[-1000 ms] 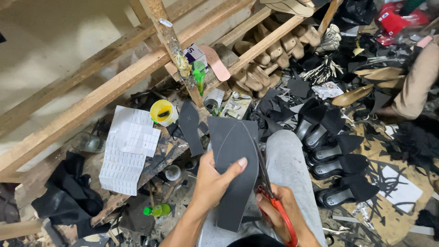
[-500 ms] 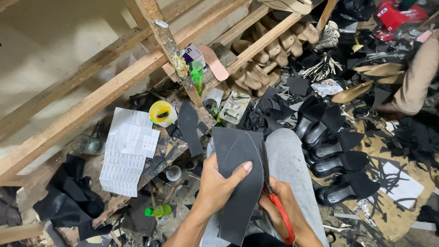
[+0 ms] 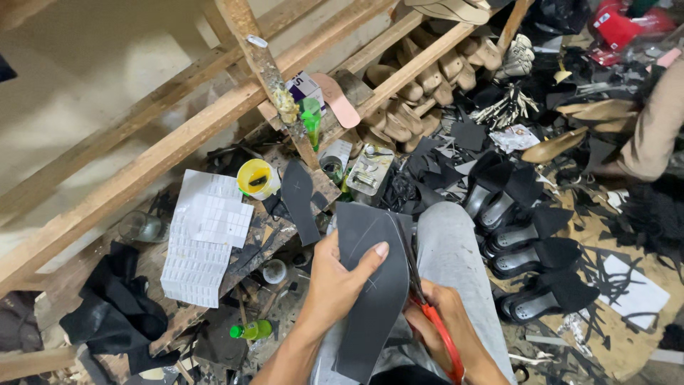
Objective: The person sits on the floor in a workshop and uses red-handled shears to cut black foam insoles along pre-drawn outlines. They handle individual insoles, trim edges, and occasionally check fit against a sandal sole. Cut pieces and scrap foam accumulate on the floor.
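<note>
My left hand (image 3: 335, 285) grips a dark grey sole-shaped sheet (image 3: 370, 285) by its left edge, thumb lying across its face. The sheet stands upright over my lap and shows faint chalk lines. My right hand (image 3: 445, 331) holds red-handled scissors (image 3: 431, 314), whose blades run up along the sheet's right edge. My grey-trousered knee (image 3: 452, 260) lies just behind the scissors.
A wooden bench (image 3: 274, 235) to the left carries white paper sheets (image 3: 203, 246), a yellow glue pot (image 3: 256, 178), a black cut sole (image 3: 299, 199) and a green bottle (image 3: 311, 117). Black sandals (image 3: 520, 242) line the floor on the right. Another person's sleeve (image 3: 652, 135) shows far right.
The sheet and both hands have shifted slightly lower and rightward in view; the scissors stay along the sheet's right edge.
</note>
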Available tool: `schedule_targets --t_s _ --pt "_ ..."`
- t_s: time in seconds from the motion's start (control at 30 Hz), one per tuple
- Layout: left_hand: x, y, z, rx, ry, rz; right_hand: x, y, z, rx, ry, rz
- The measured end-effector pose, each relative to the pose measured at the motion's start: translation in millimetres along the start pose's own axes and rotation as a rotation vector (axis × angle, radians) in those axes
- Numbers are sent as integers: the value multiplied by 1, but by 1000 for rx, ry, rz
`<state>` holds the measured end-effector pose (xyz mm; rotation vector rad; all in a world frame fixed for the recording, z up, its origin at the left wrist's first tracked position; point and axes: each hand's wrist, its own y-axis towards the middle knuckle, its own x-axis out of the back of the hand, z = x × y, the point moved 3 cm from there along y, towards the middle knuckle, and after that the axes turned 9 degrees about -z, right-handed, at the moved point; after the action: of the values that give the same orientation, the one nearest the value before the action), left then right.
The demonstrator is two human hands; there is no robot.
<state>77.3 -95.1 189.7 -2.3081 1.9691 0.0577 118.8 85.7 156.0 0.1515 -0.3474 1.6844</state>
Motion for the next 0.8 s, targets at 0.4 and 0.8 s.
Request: schedule_targets --t_s 0.4,0.8 --pt "-3 -9 1 63 -9 71 0 1 4 62 114 33" --pt "-6 -14 6 79 25 147 6 2 22 155 148 36"
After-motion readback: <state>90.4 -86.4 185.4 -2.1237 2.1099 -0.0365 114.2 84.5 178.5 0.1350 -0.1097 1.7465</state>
